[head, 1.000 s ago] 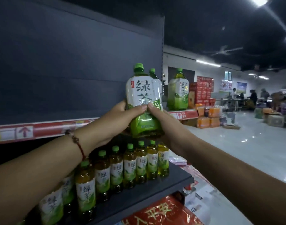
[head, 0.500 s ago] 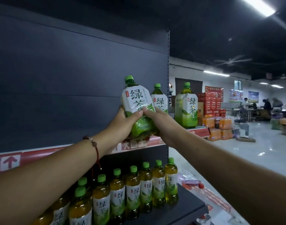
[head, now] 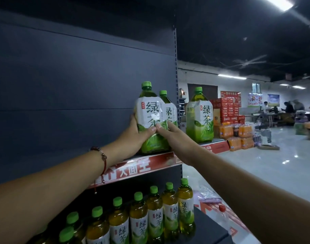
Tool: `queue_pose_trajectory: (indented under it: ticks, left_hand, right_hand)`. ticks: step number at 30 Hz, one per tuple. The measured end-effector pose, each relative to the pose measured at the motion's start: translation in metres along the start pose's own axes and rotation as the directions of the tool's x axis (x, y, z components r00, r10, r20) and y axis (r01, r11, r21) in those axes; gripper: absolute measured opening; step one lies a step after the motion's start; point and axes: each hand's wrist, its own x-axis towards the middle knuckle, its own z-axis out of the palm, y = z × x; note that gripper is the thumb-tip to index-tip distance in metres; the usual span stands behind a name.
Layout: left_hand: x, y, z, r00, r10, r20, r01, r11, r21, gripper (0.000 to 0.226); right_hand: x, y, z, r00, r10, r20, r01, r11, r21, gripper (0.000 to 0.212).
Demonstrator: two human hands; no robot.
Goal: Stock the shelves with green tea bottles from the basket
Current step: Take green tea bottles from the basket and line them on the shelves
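A large green tea bottle [head: 149, 113] with a green cap and white label stands upright on the upper shelf [head: 133, 169], near its right end. My left hand [head: 133, 136] grips its left side and my right hand [head: 170, 136] grips its right side, thumbs meeting on the front. A second large bottle [head: 169, 110] stands just behind it to the right. A third large bottle [head: 200, 115] stands further right on the same shelf. The basket is not in view.
A row of several smaller green tea bottles [head: 154, 212] fills the lower shelf [head: 208, 231]. The dark back panel [head: 71, 94] rises behind the upper shelf. Stacked drink cartons [head: 229, 110], orange soda packs [head: 238, 136] and people at tables [head: 289, 108] occupy the far floor.
Both hands have carried the large bottle up and away from me, and its base now sits on the upper shelf. It has gone from tilted to upright.
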Motion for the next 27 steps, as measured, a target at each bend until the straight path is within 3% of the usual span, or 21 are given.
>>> queue_pose_trajectory:
  ticks: [4, 11, 17, 27]
  left_hand:
    - [0.004, -0.003, -0.001, 1.0, 0.019, 0.02, -0.021, 0.996, 0.092, 0.078]
    - [0.014, -0.009, -0.002, 1.0, 0.009, 0.024, -0.013, 0.987, 0.159, 0.066]
    - [0.028, -0.018, 0.004, 0.999, -0.026, -0.028, 0.032, 0.977, 0.212, 0.071]
    - [0.041, -0.027, 0.011, 0.995, -0.076, -0.069, 0.09, 0.97, 0.224, 0.076]
  right_hand:
    - [0.002, 0.003, -0.005, 1.0, -0.024, -0.006, 0.024, 0.997, -0.073, 0.017]
    - [0.017, 0.004, -0.003, 0.993, -0.044, -0.114, 0.005, 0.948, -0.319, 0.03]
    - [0.036, 0.012, -0.003, 0.973, -0.002, -0.231, -0.103, 0.892, -0.441, 0.065]
    - [0.045, 0.019, -0.002, 0.959, -0.017, -0.283, -0.133, 0.853, -0.504, 0.062]
